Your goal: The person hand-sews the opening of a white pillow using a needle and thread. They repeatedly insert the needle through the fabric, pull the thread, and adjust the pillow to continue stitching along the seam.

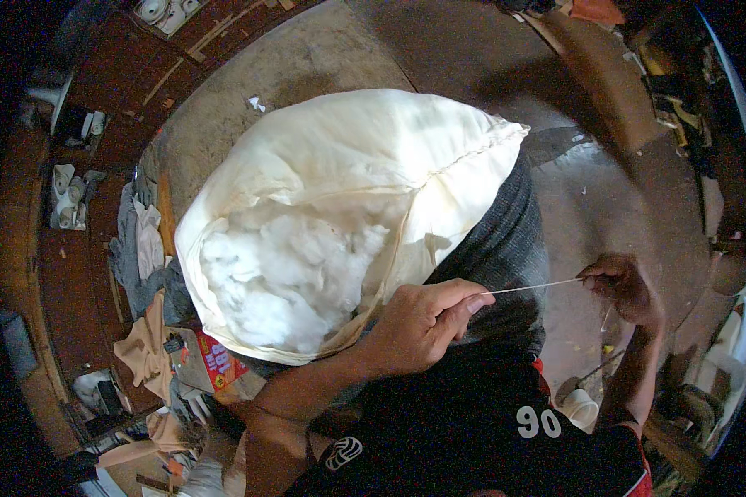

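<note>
A cream cushion cover point(348, 141) rests on my lap, its near-left side gaping. White fluffy stuffing point(294, 273) shows inside the gap. A seam runs along the cover's right part toward a pointed corner. Just right of the opening, my left hand point(423, 327) is closed, pinching a white thread point(532, 288) between thumb and forefinger. That thread stretches straight across to my right hand point(624, 286), whose fingers are pinched on its other end. Whether a needle is in the right fingers cannot be made out. Dark grey cloth point(506, 248) covers my leg under the cushion.
Tan cloth scraps point(147, 344) and a red-printed package point(215, 360) lie to the left, beside grey cloth point(128, 240). A white cup point(580, 407) is on the floor near my right arm. Brown wooden shelving point(75, 273) with white spools lines the left.
</note>
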